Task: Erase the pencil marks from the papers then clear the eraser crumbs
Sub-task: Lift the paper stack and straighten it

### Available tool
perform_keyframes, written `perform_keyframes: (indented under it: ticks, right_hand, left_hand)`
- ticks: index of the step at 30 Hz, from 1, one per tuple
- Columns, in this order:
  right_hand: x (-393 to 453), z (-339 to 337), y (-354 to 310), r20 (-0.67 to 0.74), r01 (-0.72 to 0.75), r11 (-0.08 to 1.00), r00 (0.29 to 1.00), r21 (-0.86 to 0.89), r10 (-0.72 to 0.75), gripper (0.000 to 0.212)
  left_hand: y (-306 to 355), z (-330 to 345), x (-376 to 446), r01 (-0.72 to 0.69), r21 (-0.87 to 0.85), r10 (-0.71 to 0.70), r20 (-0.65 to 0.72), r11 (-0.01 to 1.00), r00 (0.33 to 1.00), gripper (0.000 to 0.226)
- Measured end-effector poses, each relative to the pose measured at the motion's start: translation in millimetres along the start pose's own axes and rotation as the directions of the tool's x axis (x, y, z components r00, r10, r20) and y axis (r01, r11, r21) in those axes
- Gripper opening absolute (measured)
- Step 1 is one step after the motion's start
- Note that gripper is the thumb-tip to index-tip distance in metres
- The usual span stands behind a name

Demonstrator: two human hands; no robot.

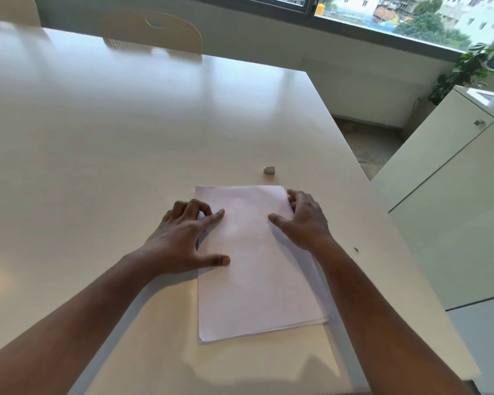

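Both bare forearms reach forward. The left hand (180,240) lies palm down — index finger and thumb outstretched, other fingers (194,208) curled. The right hand (304,220) lies palm down, thumb spread.

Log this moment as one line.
left hand on papers | right hand at stack edge | eraser untouched on table

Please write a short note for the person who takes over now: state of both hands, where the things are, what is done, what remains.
Left hand: rests on the left edge of the paper stack, thumb and index finger on the top sheet.
Right hand: on the stack's right edge, fingers curled at the far corner.
Eraser: lies on the table beyond the stack, untouched.
Done: top sheet shows no marks I can see.
Left: check the lower sheets; crumbs are too small to tell.
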State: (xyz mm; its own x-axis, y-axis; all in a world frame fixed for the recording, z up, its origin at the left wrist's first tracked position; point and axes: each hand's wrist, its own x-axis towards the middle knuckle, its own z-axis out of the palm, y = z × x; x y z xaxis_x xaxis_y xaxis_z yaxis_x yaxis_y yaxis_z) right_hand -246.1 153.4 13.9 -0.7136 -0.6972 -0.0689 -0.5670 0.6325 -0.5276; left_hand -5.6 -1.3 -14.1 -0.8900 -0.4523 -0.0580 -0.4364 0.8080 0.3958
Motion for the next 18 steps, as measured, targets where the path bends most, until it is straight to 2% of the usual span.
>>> perform_keyframes:
  ticks: [2,6,10,13,15,18]
  right_hand:
    - [7,4,-2,0.043,0.065,0.996,0.997,-0.056,-0.063,0.090]
    - [19,7,-2,0.063,0.125,0.971,0.991,-0.202,-0.114,0.094]
    - [24,9,-5,0.062,0.128,0.967,0.991,-0.220,-0.117,0.100]
    - [24,4,-12,0.076,0.103,0.992,0.992,-0.076,-0.097,0.102]
    - [21,-5,-16,0.097,-0.001,0.992,0.995,0.127,-0.011,0.104]
    - [9,-12,-14,0.146,-0.187,0.888,0.980,0.420,0.137,0.105]
  left_hand:
    - [0,0,1,-0.004,0.004,0.004,0.002,1.000,1.000,0.119]
    - [-1,1,0,-0.003,0.005,0.003,-0.003,1.000,1.000,0.122]
    - [-1,2,1,0.003,-0.004,-0.003,-0.009,1.000,1.000,0.121]
    - [-1,3,1,0.001,-0.005,-0.001,-0.016,1.000,1.000,0.121]
    - [0,3,0,0.000,0.001,0.000,-0.027,1.000,1.000,0.118]
    - [0,3,0,-0.002,-0.004,0.002,-0.041,1.000,0.999,0.116]
